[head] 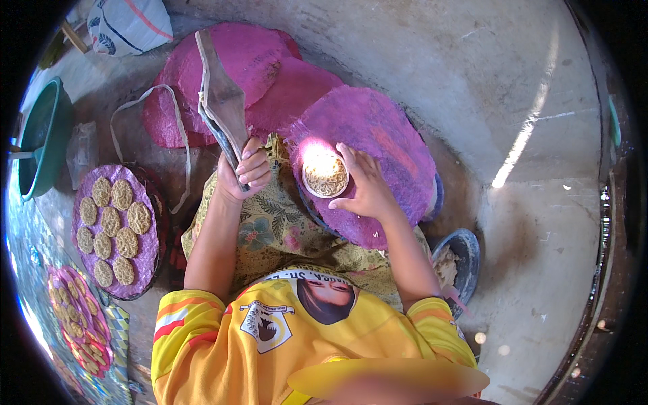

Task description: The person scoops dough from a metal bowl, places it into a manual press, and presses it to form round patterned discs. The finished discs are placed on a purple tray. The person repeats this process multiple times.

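My left hand (245, 169) grips the lower end of a long wooden tool (223, 86), which looks like two pieces set side by side and points up and away from me. My right hand (367, 187) has thumb and fingers spread around the right side of a round, white-rimmed mould (326, 174). Whether it touches the rim I cannot tell. Thin noodle-like strands fill the mould, and strong sunlight washes out its upper part. Beneath it is a round purple mat (374, 126), lying over my patterned cloth-covered lap (268, 223).
More purple mats (228, 61) overlap on the floor ahead. At left, a purple round tray (119, 174) bears several strand cakes (110, 221), with another laden mat (76, 314) beyond. A green basin (43, 142) stands far left; a dark basin (468, 263) holds pale dough-like stuff (446, 268) at right.
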Action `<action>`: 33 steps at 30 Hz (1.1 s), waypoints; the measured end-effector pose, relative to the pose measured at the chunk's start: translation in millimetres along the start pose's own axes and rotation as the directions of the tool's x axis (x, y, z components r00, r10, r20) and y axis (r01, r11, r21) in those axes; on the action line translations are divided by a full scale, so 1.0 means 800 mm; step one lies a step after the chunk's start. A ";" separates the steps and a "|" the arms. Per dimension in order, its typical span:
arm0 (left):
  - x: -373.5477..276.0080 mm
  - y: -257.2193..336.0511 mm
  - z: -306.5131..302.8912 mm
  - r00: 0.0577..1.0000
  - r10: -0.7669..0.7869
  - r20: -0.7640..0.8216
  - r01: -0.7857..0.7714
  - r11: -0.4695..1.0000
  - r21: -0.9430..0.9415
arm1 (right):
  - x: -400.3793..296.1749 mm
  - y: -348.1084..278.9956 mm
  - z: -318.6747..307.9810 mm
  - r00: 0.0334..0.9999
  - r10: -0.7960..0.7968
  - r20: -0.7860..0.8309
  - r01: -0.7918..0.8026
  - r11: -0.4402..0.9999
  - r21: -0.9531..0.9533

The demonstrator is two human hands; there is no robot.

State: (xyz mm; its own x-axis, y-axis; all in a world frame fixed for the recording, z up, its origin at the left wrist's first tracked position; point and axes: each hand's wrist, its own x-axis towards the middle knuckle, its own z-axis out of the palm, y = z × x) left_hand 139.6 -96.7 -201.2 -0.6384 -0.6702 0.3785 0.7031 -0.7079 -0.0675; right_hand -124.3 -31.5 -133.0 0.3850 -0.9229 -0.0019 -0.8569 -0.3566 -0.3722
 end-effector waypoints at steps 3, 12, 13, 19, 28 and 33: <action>-0.001 0.001 0.000 1.000 -0.004 0.001 0.004 1.000 0.019 | 0.014 -0.006 -0.001 0.998 0.054 0.017 -0.054 0.998 0.026; -0.002 0.001 -0.004 1.000 -0.018 0.007 0.018 1.000 0.007 | -0.071 0.009 -0.039 0.982 0.152 -0.108 -0.138 0.982 0.129; -0.001 0.001 -0.004 1.000 -0.022 0.003 0.022 1.000 0.011 | -0.084 0.006 -0.034 0.980 0.166 -0.112 -0.157 0.984 0.081; 0.004 -0.016 0.012 0.993 -0.085 -0.076 0.093 0.989 0.112 | -0.110 -0.005 0.011 0.959 0.193 -0.207 -0.209 0.976 -0.060; 0.012 -0.132 0.078 0.674 -0.320 -0.665 0.596 0.768 0.235 | -0.122 0.013 -0.056 0.879 -0.002 -0.477 0.096 0.980 0.173; 0.018 -0.183 0.098 0.541 -0.533 -0.650 0.841 0.365 0.399 | -0.155 -0.029 -0.145 0.857 -0.055 -0.513 -0.210 0.872 -0.443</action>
State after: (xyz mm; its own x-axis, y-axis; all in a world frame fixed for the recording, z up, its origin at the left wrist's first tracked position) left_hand 52.2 14.7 -113.9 -0.9240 -0.1298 -0.3598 -0.1549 -0.7330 0.6623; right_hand -191.8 74.8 -16.1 0.2008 -0.8456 0.4947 -0.9795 -0.1817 0.0870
